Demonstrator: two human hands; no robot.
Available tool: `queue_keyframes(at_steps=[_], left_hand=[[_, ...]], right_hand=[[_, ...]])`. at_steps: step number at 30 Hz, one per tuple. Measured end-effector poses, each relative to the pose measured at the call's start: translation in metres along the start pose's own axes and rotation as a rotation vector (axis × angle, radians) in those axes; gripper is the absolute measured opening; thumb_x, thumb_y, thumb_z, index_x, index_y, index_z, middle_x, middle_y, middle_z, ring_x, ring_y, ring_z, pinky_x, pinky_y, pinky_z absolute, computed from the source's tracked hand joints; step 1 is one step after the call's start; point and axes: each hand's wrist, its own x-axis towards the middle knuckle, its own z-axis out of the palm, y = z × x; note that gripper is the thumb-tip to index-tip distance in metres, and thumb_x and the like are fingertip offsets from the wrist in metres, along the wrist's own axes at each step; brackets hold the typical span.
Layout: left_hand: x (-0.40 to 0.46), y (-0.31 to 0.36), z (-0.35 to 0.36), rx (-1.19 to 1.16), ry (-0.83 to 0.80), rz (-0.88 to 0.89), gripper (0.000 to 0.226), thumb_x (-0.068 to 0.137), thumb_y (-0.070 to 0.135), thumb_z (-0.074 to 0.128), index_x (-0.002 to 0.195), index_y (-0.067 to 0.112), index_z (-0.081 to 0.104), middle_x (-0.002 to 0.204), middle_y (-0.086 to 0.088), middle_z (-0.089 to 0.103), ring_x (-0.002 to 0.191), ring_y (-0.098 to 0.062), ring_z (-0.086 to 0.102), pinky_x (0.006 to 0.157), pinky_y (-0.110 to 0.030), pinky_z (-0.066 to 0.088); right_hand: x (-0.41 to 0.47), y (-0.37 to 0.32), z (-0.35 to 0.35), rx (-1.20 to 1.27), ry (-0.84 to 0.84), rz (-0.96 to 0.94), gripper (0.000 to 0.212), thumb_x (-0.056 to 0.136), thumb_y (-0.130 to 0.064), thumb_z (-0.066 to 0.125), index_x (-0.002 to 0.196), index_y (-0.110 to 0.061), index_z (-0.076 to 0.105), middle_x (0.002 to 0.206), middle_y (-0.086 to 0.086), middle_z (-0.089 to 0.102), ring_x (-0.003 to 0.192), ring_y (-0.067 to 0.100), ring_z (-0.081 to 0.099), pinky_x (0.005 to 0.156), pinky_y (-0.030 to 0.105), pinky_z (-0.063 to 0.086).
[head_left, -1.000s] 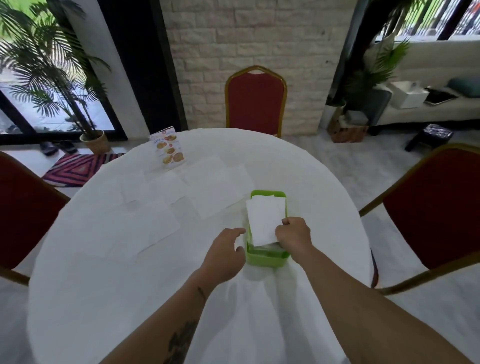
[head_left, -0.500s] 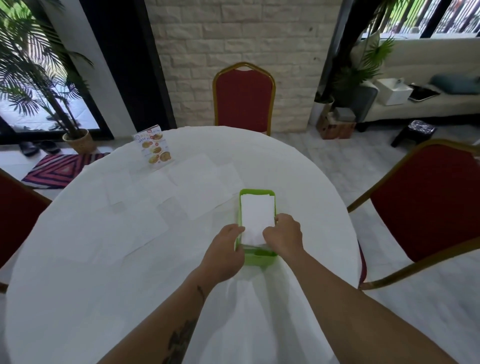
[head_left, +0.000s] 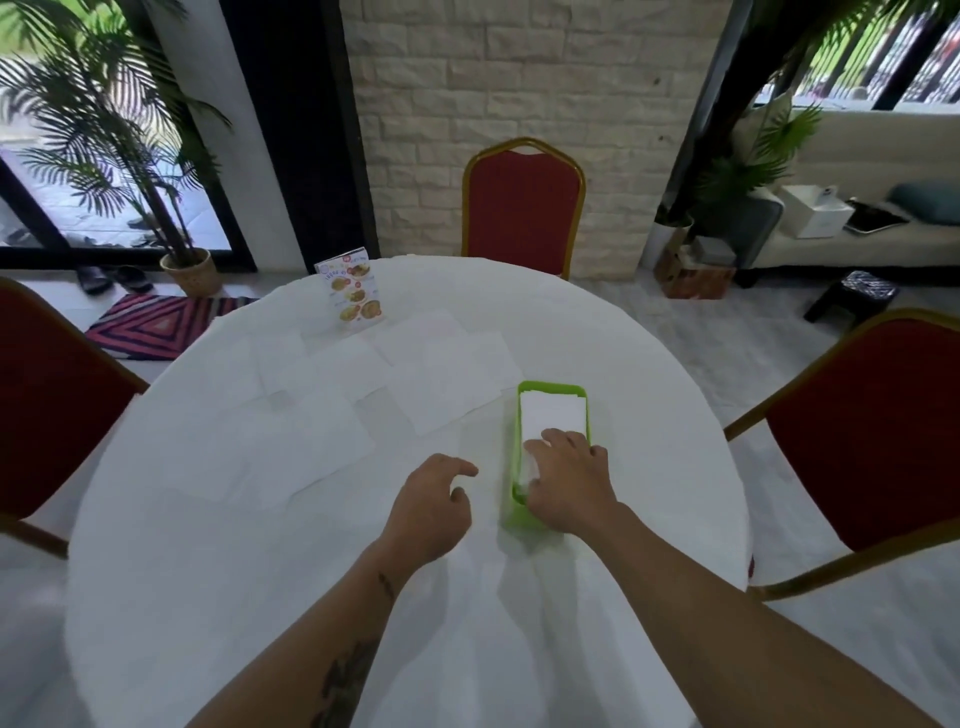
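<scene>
A green rectangular box (head_left: 551, 388) sits on the round white table (head_left: 260, 545), right of centre. White folded napkins (head_left: 551, 418) fill it. My right hand (head_left: 569, 480) lies flat on the near end of the napkin stack, fingers spread and pressing down. My left hand (head_left: 431, 506) hovers just left of the box with fingers loosely curled, holding nothing and clear of the box. Several unfolded white napkins (head_left: 441, 384) lie spread flat over the table's middle and left.
A printed menu card (head_left: 352, 292) stands at the table's far edge. Red chairs with gold frames stand at the far side (head_left: 522, 208), left (head_left: 47, 395) and right (head_left: 872, 426). A potted palm (head_left: 189, 270) and striped mat (head_left: 156, 325) are on the floor behind.
My right hand has opened from a curled grip at the napkins' near edge to lie flat on top. My left hand has drawn back from the box's left side.
</scene>
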Motion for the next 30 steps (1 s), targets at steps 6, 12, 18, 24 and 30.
queue_keyframes(at_steps=[6, 12, 18, 24, 30], left_hand=[[-0.007, -0.043, -0.041, 0.000, 0.097, -0.109, 0.035, 0.088, 0.007, 0.046, 0.113, 0.024, 0.064, 0.123, 0.007, 0.058, 0.115, -0.011, 0.053, 0.097, -0.022, 0.039], [-0.010, -0.088, -0.074, 0.046, 0.131, -0.242, 0.038, 0.087, 0.010, 0.048, 0.121, 0.022, 0.059, 0.131, 0.001, 0.056, 0.120, -0.017, 0.052, 0.104, -0.031, 0.042], [0.000, -0.132, -0.096, 0.254, -0.092, -0.391, 0.067, 0.091, 0.030, 0.048, 0.151, 0.017, 0.023, 0.161, -0.005, 0.015, 0.147, -0.023, 0.018, 0.119, -0.043, 0.019], [0.008, -0.164, -0.090, 0.465, -0.230, -0.343, 0.070, 0.094, 0.036, 0.038, 0.153, 0.016, 0.005, 0.163, -0.005, -0.005, 0.150, -0.022, -0.005, 0.120, -0.054, 0.000], [-0.012, -0.158, -0.062, 0.598, -0.246, -0.212, 0.069, 0.094, 0.032, 0.033, 0.153, 0.014, 0.001, 0.162, -0.008, -0.011, 0.149, -0.025, -0.010, 0.119, -0.056, -0.003]], right_hand=[[0.008, -0.069, 0.000, 0.130, -0.018, -0.139, 0.065, 0.085, -0.020, 0.048, 0.149, -0.022, 0.037, 0.157, 0.000, 0.030, 0.143, 0.025, 0.022, 0.113, 0.042, 0.024], [0.017, -0.127, 0.018, 0.187, -0.118, -0.219, 0.064, 0.085, -0.018, 0.046, 0.148, -0.018, 0.037, 0.155, 0.000, 0.032, 0.142, 0.024, 0.025, 0.115, 0.041, 0.029], [0.027, -0.151, 0.041, 0.153, -0.261, -0.204, 0.065, 0.088, -0.017, 0.045, 0.151, -0.017, 0.031, 0.156, 0.002, 0.031, 0.142, 0.025, 0.027, 0.114, 0.039, 0.032], [0.029, -0.150, 0.063, 0.139, -0.350, -0.124, 0.065, 0.087, -0.016, 0.045, 0.150, -0.018, 0.031, 0.153, 0.003, 0.033, 0.140, 0.026, 0.028, 0.113, 0.039, 0.033], [0.027, -0.138, 0.083, 0.205, -0.361, -0.048, 0.070, 0.083, -0.015, 0.048, 0.151, -0.018, 0.031, 0.152, 0.003, 0.032, 0.139, 0.025, 0.030, 0.112, 0.037, 0.033]])
